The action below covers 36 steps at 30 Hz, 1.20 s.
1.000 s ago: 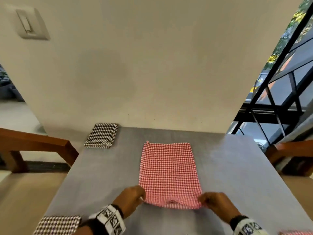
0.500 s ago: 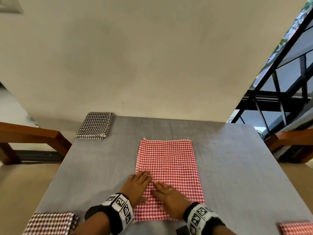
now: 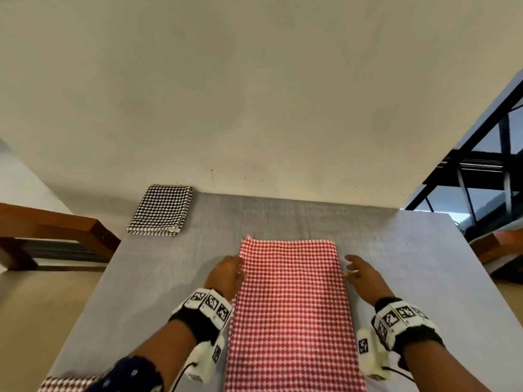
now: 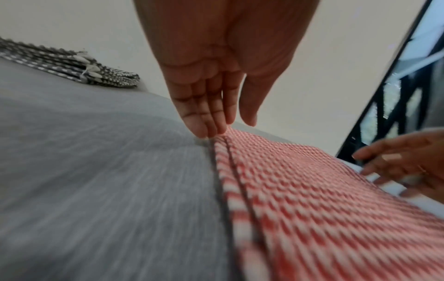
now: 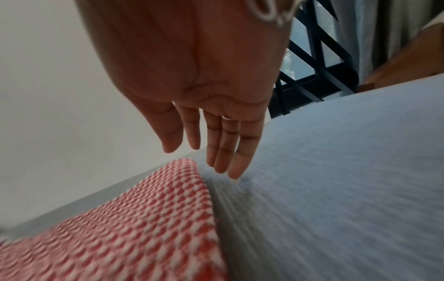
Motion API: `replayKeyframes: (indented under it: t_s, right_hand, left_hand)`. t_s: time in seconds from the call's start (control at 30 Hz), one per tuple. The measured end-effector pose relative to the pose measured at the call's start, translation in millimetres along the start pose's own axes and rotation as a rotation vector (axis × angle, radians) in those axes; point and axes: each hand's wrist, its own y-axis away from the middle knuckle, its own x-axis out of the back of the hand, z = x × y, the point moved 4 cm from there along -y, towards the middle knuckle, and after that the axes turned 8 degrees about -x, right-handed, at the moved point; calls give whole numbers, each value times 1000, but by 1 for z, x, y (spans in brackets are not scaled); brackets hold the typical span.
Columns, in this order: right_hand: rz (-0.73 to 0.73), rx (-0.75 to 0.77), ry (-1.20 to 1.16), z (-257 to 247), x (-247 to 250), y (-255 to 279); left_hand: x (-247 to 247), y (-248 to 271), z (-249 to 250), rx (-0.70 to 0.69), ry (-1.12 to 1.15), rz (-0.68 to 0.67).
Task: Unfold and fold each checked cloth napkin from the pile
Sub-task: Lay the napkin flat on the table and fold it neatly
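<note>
Hands flank red napkin (image 3: 291, 306): left hand (image 3: 226, 274) fingertips touch its edge, right hand (image 3: 363, 274) spread beside.

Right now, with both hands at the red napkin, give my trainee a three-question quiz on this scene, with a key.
1. True or false: the right hand grips the red checked napkin.
2. Where does the black checked napkin lie? A) under the red one B) at the table's far left corner C) in the left hand
3. Fill in: the left hand's fingertips touch the red napkin's ____ edge.

Key:
1. False; its straight fingers are beside the right edge, on or just above the table.
2. B
3. left
</note>
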Motion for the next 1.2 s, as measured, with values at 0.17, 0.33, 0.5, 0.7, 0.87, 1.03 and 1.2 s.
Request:
replayKeyframes:
  t_s: [0.17,0.33,0.5,0.7,0.87,1.03,1.2]
  right_hand:
    - [-46,-51,-41,-10,5,-38]
    - [-161,14,-18,-16,5,-63]
    - [-230,-5,73,-15,12,-82]
    - [-311,149,265,-29,12,-94]
    - [-296,136,207,-29,18,-100]
    - [-199,125,204,-25,14,-102]
    - [-124,169,249,-27,5,-100]
  left_hand:
    - [-2,-40,-13,232,143,19]
    - [-11,-53,-15,252,292,30]
    - [-13,-55,-21,185,414,6]
    - [-9,-50,-26,116,501,-55]
    - [-11,-46,-23,160,497,-75]
    - [-9,-36,-25,155,548,-111]
    - [-9,-27,-25,61,317,-20]
